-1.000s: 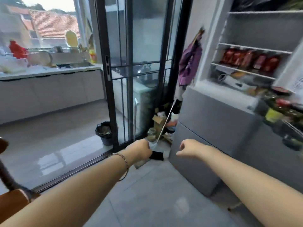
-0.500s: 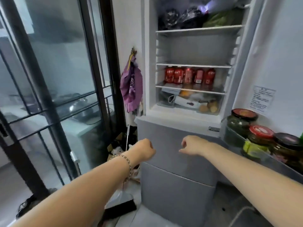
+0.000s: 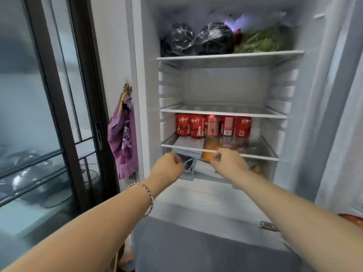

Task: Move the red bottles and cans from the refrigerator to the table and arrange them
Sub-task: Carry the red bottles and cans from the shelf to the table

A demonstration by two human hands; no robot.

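Standing in a row on a refrigerator shelf (image 3: 255, 156) just beyond the curled, empty left hand (image 3: 167, 165) and right hand (image 3: 227, 161), the red cans (image 3: 213, 125) are judged stiff, light, perhaps cold-slick, and best gripped mid-body.

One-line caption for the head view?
Left hand and right hand, both empty, reach toward red cans in the open refrigerator.

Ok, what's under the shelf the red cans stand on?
A clear drawer holding a grey package and something orange. The left hand and right hand cover part of its front, so the rest cannot be made out.
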